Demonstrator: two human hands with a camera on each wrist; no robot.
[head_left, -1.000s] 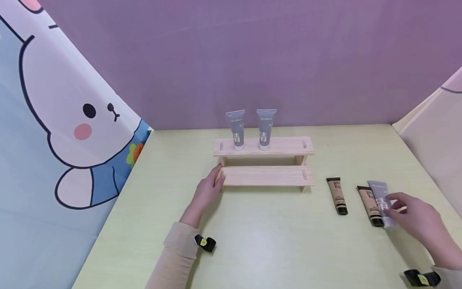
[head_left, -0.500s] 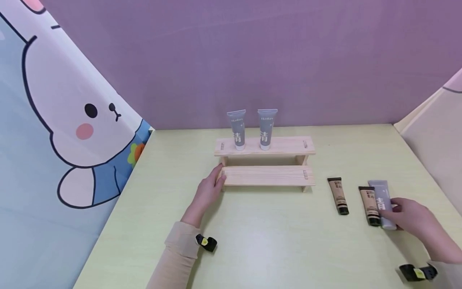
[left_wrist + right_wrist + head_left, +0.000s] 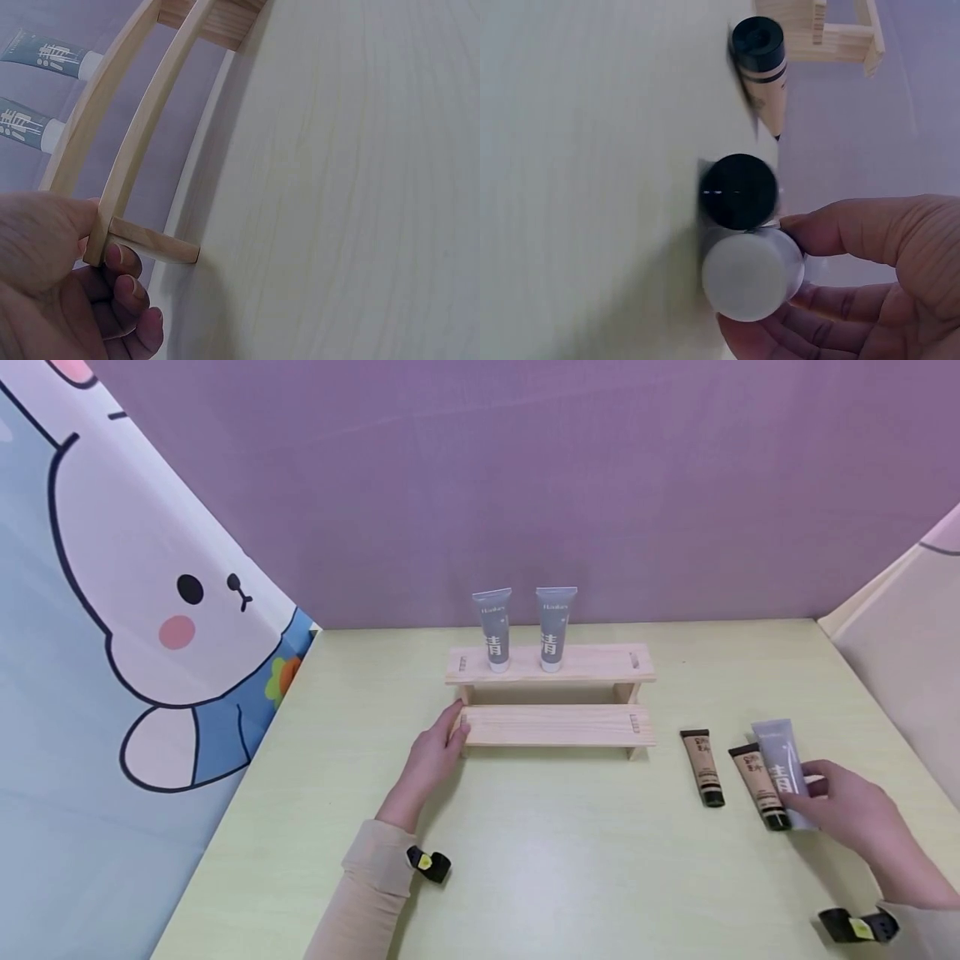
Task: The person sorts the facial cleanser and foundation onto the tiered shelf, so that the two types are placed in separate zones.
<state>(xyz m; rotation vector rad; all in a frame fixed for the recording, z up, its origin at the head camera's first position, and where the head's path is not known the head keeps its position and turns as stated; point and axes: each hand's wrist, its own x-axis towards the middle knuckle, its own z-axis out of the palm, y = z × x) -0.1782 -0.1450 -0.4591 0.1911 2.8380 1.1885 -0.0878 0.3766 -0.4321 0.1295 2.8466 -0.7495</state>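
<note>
My left hand (image 3: 431,758) grips the left end of the lower board of a small two-step wooden rack (image 3: 555,727); the left wrist view shows thumb and fingers around that board end (image 3: 101,240). On the upper step, two grey-blue squeeze tubes (image 3: 495,631) stand upright on white caps. At the right, my right hand (image 3: 851,806) pinches a third grey-blue squeeze tube (image 3: 780,752) between thumb and fingers. This tube touches a tan squeeze tube (image 3: 760,785) with a black cap (image 3: 739,191). Whether the held tube is off the table I cannot tell.
Another tan squeeze tube (image 3: 702,768) lies on the table (image 3: 562,860) between the rack and the right-hand pair. Behind the table hangs a purple backdrop (image 3: 600,493). A cloth with a rabbit print (image 3: 172,635) borders the left side.
My right hand has closed on the grey-blue tube and shifted it slightly left and away from me. The tan tube beside it has tilted. My left hand stays on the rack.
</note>
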